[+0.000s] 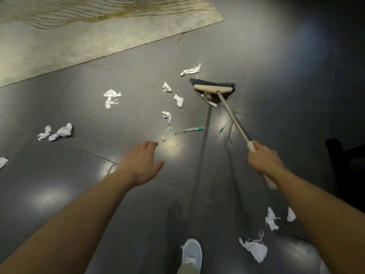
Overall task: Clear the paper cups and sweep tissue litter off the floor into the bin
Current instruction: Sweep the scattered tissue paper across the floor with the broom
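Far-left tissue pair [56,132] and tissue clump [111,97] lie on the floor [256,56], left of and beyond the left hand [141,165], whose fingers are relaxed, near-straight and holding nothing. Middle tissue cluster [178,99] sits just beyond those fingertips. Broom head [213,89] is right of the cluster, one scrap caught under the bristles. Right hand [263,159] has its fingers wrapped round the broom handle [233,117]; the handle's axis runs from the fingers up-left to the head. Right hand is nearer, so the likely stroke drags toward the fingers. Near scraps [254,248] lie behind them. No bin or cups in view.

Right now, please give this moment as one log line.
right hand grips broom | left hand empty | tissue scraps scattered on floor
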Motion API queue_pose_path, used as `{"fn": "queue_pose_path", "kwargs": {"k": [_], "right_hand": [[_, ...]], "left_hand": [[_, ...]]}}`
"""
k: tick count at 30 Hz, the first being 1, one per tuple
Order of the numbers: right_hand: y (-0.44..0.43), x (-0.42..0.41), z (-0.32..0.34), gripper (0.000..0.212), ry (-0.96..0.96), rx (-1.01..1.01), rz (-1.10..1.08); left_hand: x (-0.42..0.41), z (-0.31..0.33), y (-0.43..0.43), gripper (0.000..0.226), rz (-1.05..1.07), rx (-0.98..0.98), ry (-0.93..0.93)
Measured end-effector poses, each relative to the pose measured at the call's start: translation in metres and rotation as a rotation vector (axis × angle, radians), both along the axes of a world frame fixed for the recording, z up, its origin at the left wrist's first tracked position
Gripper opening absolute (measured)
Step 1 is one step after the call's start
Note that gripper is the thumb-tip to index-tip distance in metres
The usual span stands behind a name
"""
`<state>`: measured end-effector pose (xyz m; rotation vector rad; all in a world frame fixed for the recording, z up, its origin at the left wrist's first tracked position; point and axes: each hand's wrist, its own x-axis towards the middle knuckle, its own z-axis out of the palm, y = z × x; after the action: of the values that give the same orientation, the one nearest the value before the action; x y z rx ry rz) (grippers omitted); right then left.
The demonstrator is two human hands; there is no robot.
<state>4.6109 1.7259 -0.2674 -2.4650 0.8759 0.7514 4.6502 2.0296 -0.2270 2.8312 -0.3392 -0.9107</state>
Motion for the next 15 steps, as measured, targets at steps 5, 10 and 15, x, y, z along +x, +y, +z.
{"fn": "queue_pose_path", "kwargs": {"k": [5,10,15], "right_hand": [[-0.001,0.047,0.012,0.037,-0.097,-0.009,-0.039],[-0.033,0.061,0.018,0.03,-0.212,0.238,-0.356],[-0.061,0.071,0.013,0.031,-0.202,0.421,-0.649]], "left_hand": [[0.011,-0.006,0.01,0.063,0.02,0.037,0.02],[0.018,-0.004,0.005,0.063,0.035,0.04,0.031],[0.032,0.003,-0.002,0.062,0.018,0.004,-0.014]]}}
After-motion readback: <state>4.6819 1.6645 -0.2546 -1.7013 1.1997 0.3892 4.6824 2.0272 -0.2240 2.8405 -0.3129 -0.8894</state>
